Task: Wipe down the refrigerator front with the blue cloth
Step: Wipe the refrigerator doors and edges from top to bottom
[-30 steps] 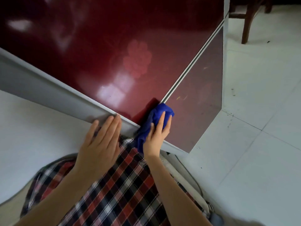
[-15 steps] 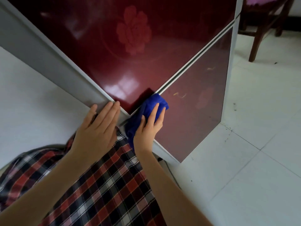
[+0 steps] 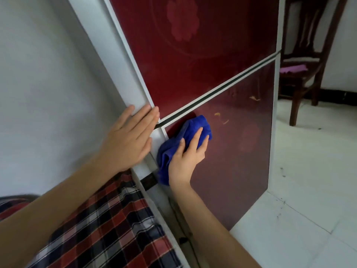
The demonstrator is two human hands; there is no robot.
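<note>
The refrigerator (image 3: 193, 60) has a glossy dark red front with faint flower prints and a grey side panel. A thin seam splits it into an upper and a lower door (image 3: 237, 151). My right hand (image 3: 188, 157) presses a bunched blue cloth (image 3: 193, 128) flat against the lower door, just under the seam near its left edge, fingers straight over the cloth. My left hand (image 3: 129, 140) rests flat on the grey side edge at the seam, fingers extended. Small yellowish marks show on the lower door to the right of the cloth.
A white wall (image 3: 44, 84) lies left of the refrigerator. A dark wooden chair (image 3: 307, 60) with a purple cushion stands behind at the right. White tiled floor (image 3: 301, 209) spreads to the right. My plaid-clad leg (image 3: 108, 229) is at the bottom left.
The view has tilted up and rolled, so the refrigerator looks more upright. The cloth under my right hand has slid from the seam onto the lower door. My left hand stays on the side edge.
</note>
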